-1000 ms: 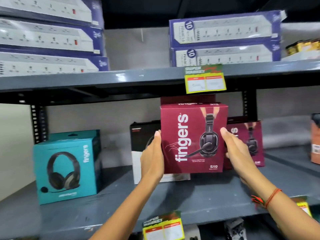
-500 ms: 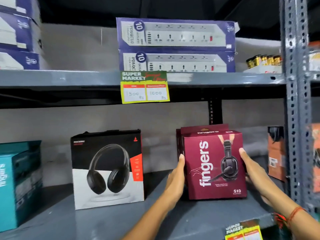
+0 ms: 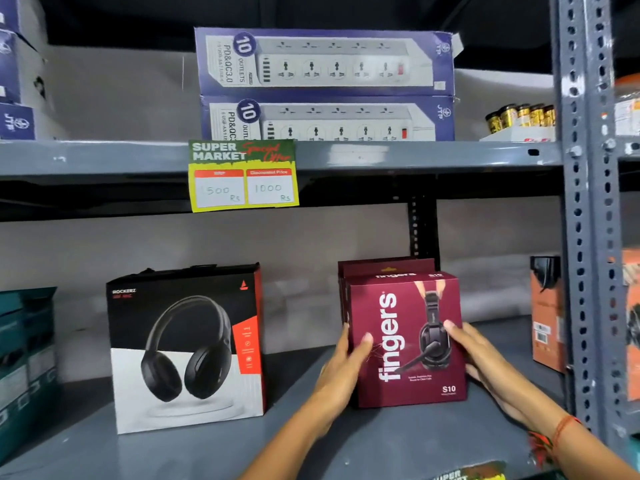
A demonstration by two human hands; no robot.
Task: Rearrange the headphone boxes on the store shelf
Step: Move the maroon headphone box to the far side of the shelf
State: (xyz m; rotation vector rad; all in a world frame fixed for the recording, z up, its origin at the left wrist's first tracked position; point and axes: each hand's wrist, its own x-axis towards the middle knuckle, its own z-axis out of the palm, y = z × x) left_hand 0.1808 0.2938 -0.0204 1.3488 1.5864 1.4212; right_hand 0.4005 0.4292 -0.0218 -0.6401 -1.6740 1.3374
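Observation:
A maroon "fingers" headphone box (image 3: pixel 405 341) stands upright on the grey shelf (image 3: pixel 311 445), right of centre. My left hand (image 3: pixel 341 368) presses its left side and my right hand (image 3: pixel 481 355) holds its right side, thumbs on the front face. A second maroon box (image 3: pixel 384 265) stands directly behind it, mostly hidden. A black-and-white headphone box (image 3: pixel 187 344) stands upright to the left, apart from my hands. A teal headphone box (image 3: pixel 24 358) is at the far left edge.
An orange box (image 3: pixel 547 306) stands at the right by the perforated metal upright (image 3: pixel 585 237). Two power-strip boxes (image 3: pixel 325 84) are stacked on the shelf above, with small jars (image 3: pixel 519 116) to their right. A yellow price tag (image 3: pixel 242 174) hangs from the upper shelf edge.
The maroon box went from held in the air down and right onto the shelf, in front of the other maroon box. Both hands stayed on its sides; the view shifted right.

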